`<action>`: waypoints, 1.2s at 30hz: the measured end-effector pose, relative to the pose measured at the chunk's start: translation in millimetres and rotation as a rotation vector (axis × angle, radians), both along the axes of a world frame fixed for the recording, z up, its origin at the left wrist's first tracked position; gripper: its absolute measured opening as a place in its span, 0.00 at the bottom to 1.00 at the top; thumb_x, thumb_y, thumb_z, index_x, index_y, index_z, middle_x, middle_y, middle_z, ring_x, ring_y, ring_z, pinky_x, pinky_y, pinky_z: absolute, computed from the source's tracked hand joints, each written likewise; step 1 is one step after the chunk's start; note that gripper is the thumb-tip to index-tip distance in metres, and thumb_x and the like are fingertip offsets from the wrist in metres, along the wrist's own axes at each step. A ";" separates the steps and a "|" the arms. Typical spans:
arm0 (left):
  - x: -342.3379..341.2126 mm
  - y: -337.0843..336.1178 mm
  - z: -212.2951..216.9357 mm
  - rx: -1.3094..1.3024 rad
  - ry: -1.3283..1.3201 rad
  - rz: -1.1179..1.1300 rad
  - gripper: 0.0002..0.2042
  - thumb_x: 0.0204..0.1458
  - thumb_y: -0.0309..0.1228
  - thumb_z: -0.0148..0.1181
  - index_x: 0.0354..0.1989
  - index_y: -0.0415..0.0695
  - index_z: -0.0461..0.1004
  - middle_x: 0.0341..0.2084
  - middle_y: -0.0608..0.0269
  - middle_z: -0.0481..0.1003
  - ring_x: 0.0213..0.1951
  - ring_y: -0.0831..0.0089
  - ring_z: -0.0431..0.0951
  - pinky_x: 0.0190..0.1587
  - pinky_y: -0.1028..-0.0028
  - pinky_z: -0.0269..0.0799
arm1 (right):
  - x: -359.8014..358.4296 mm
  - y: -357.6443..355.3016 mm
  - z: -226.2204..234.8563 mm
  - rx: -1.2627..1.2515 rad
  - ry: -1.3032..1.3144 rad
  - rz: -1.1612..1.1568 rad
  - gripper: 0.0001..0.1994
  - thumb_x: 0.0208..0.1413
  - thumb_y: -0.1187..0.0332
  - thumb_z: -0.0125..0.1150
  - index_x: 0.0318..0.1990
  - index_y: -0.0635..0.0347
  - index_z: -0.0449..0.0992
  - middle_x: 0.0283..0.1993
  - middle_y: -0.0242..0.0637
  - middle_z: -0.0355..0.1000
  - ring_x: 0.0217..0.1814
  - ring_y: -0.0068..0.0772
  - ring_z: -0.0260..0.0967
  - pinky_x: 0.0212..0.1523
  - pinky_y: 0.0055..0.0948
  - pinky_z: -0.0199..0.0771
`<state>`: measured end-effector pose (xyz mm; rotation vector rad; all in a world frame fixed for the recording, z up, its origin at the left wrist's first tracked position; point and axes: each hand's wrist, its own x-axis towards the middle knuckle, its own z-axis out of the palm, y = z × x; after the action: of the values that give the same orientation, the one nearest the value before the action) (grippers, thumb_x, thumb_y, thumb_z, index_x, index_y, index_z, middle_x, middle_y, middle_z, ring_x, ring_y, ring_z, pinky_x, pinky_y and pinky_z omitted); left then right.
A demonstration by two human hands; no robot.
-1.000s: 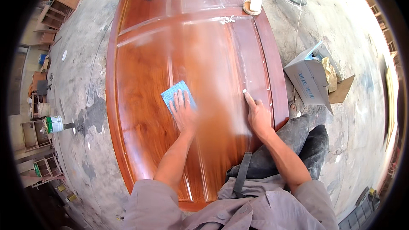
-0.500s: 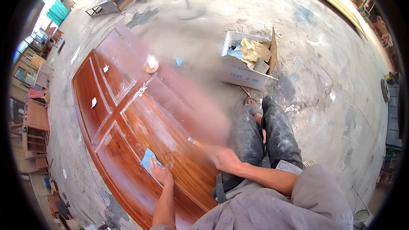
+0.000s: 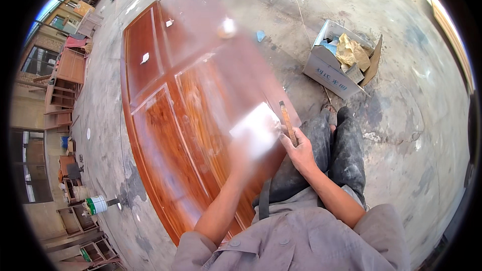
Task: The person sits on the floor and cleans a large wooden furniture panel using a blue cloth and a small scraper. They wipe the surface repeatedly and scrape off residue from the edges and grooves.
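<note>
1. The right hand (image 3: 299,151) is resting on the near right edge of the wooden door panel (image 3: 170,135), its fingers closed around a thin brown stick-like tool (image 3: 288,122) that is pointing away from the person.
2. The left hand (image 3: 241,153) is showing only as a motion blur over the panel, just left of the right hand; a pale, smeared sheet (image 3: 256,128) is lying at its fingertips, and whether the hand is gripping it or pressing it flat I cannot tell.
3. The reddish, glossy panel is lying flat on the concrete floor (image 3: 411,95), stretching from the person's knees toward the far left.
4. Small white scraps (image 3: 145,58) are sitting on the panel's far section, and a pale round object (image 3: 227,27), blurred, is sitting near its far right edge.
5. The person's dark, dusty trousers (image 3: 331,150) are folding beside the panel's right edge.
6. An open cardboard box (image 3: 341,62) holding crumpled paper is standing on the floor to the far right, well apart from the hands.
7. A white and green bucket (image 3: 95,204) is standing at the near left, beside wooden furniture frames (image 3: 63,85).
</note>
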<state>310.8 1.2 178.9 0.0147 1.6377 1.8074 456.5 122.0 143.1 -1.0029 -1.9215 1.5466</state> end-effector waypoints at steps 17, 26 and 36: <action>32.5 13.5 49.0 0.376 -0.333 -0.103 0.20 0.73 0.35 0.53 0.69 0.39 0.67 0.61 0.59 0.76 0.62 0.63 0.77 0.67 0.58 0.71 | 3.4 20.1 57.9 -0.393 0.003 0.224 0.30 0.66 0.62 0.69 0.73 0.60 0.68 0.44 0.28 0.74 0.42 0.21 0.72 0.42 0.20 0.72; 27.9 -21.8 64.8 0.369 -0.654 -0.013 0.19 0.72 0.36 0.54 0.66 0.40 0.71 0.54 0.56 0.80 0.54 0.63 0.81 0.59 0.61 0.77 | 13.7 11.2 51.5 0.422 0.025 0.423 0.30 0.53 0.79 0.73 0.65 0.58 0.76 0.65 0.45 0.69 0.47 0.39 0.77 0.51 0.32 0.79; 22.2 -91.4 -6.4 -0.490 0.842 -0.314 0.31 0.63 0.39 0.67 0.72 0.39 0.66 0.64 0.43 0.74 0.68 0.51 0.72 0.71 0.57 0.66 | 11.4 10.6 57.2 -0.013 -0.366 0.593 0.10 0.63 0.68 0.66 0.41 0.68 0.81 0.30 0.51 0.76 0.32 0.39 0.75 0.40 0.36 0.75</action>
<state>333.0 -90.1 172.5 0.8586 2.4411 1.1618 467.9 132.6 200.4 -0.7989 -2.6431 1.7696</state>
